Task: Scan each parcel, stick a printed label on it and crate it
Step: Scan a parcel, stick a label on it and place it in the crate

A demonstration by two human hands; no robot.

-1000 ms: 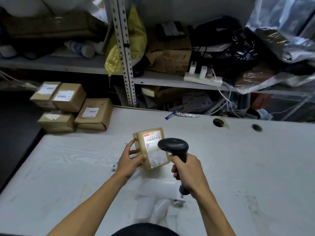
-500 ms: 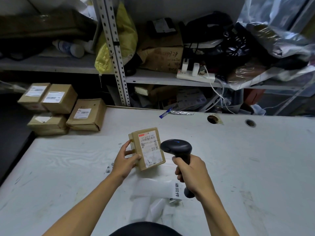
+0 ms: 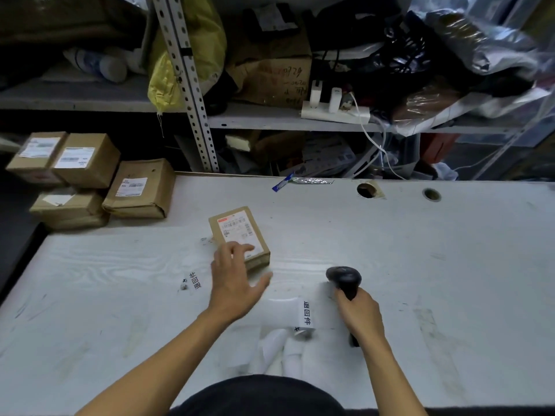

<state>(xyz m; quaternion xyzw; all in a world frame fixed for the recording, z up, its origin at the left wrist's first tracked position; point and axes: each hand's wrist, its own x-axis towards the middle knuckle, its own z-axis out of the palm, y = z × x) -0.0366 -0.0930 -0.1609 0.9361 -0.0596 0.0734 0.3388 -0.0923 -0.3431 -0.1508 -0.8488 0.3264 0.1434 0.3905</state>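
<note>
The parcel [image 3: 238, 234] lies flat mid-table, label up for sticking. The left hand [image 3: 237, 283], at its 6 o'clock, is spread open, fingertips touching it. The right hand [image 3: 359, 313] grips the scanner [image 3: 345, 280], at the parcel's 4 o'clock.

parcel [image 3: 238, 232] label print too small to read, near corner hidden under left hand [image 3: 234, 283] fingers; scanner [image 3: 345, 280] handle mostly buried in right hand [image 3: 360, 313]; label roll [image 3: 300, 318] strip shows printed characters, its loose end blurs into white table [image 3: 420, 265]; stacked boxes [image 3: 87, 175] labels unreadable; both forearms cut by bottom edge
</note>
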